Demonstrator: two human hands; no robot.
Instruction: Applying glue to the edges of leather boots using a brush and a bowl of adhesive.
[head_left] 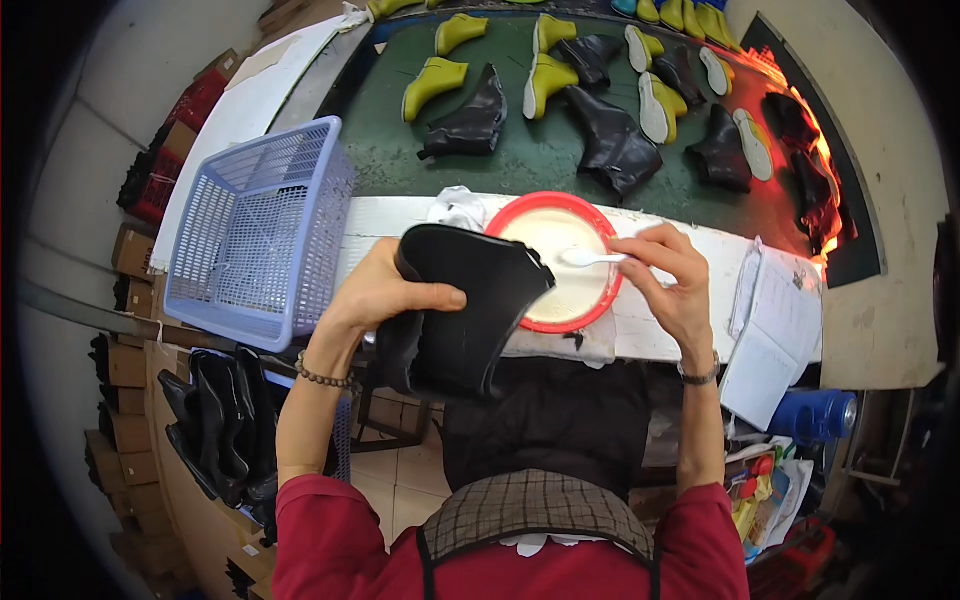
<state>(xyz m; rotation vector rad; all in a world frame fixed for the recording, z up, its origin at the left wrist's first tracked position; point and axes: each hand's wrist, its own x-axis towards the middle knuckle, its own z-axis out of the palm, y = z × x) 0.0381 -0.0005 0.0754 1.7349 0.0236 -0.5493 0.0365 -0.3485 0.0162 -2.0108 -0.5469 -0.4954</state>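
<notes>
Pinching white utensil [597, 259] crosswise, tip leftward
Your right fingers [652, 250] hold it; left fingers [436, 297] clasp a black boot [475, 325].

Grey wall [110, 95], tiled floor [415, 475], green worktop [385, 155] — orange glow [824, 165] at right
</notes>
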